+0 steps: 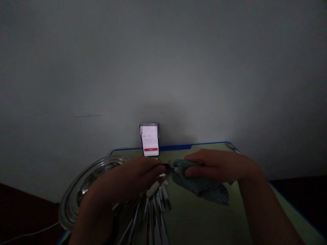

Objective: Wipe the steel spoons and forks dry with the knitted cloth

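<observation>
Long silver metal cutlery (157,234) near me; my left hand (143,173) pinches a dark metal utensil (169,167), right hand (214,165) a grey-green checked cloth (204,185). Mid-wipe, probably; finished count unclear.

The person's bare left forearm (89,214) rises from the lower left, bending at the wrist so that the left hand (141,175) points right, back of the hand toward the camera, fingers together in a pinch. The right forearm (267,207) slants up from the lower right; its wrist (249,170) bends, turning the right hand (219,165) leftward in a closed grip, thumb below the index finger. The two hands face each other, near but apart.
</observation>
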Motion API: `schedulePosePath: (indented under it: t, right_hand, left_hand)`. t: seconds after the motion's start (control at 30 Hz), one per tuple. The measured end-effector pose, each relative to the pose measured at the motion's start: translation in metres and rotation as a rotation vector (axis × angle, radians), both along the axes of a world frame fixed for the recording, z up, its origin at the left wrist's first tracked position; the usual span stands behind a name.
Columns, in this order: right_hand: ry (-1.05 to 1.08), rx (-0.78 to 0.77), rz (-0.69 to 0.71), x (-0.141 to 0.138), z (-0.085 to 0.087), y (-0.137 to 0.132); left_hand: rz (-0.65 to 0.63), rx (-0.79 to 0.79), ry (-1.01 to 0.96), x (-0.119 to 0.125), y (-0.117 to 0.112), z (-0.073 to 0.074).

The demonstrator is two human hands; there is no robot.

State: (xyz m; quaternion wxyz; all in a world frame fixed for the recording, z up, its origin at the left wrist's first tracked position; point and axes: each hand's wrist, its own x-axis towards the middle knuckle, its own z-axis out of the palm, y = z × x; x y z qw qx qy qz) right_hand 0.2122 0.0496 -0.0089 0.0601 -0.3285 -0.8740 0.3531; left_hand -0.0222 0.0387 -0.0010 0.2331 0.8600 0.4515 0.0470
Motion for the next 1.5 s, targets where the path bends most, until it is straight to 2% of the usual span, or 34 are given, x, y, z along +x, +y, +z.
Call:
schedulePosePath:
  t: [0.27,0.4,0.5,0.6,0.7,0.8,0.93,1.07,1.17,1.33,1.5]
  right_hand:
    - [0.013,0.113,-0.109,0.01,0.007,-0.01]
    - [0.075,0.295,-0.231,0.006,0.004,-0.008]
    - [0.064,0.367,-0.27,0.004,0.003,-0.01]
    - [0.053,0.272,-0.262,0.004,0.006,-0.013]
    - [0.004,0.129,-0.175,0.005,0.011,-0.017]
    - [-0.003,0.09,-0.086,0.004,0.016,-0.019]
    - [0.009,0.11,-0.037,-0.003,0.015,-0.019]
    - [-0.039,0.091,-0.027,-0.007,0.01,-0.017]
    - [-0.012,0.075,-0.017,-0.004,0.006,-0.013]
    - [0.039,0.042,0.043,0.002,0.003,-0.009]
    - [-0.028,0.067,-0.048,0.01,0.003,-0.009]
  left_hand:
    - [0.022,-0.022,-0.132,-0.003,0.001,0.0]
    - [0.149,-0.044,-0.265,-0.003,0.005,-0.003]
    - [0.137,-0.033,-0.27,-0.004,0.007,-0.003]
    - [0.09,-0.102,-0.3,-0.001,0.005,0.0]
    - [0.016,-0.288,-0.371,0.005,-0.001,0.003]
    - [-0.04,-0.413,-0.398,0.011,-0.005,0.007]
    - [-0.07,-0.363,-0.269,0.017,-0.006,0.009]
    - [-0.09,-0.27,-0.158,0.022,-0.005,0.001]
    - [-0.114,-0.27,-0.164,0.024,-0.003,-0.002]
    - [-0.115,-0.326,-0.152,0.016,-0.001,0.006]
    - [-0.058,-0.31,-0.16,0.002,-0.002,0.01]
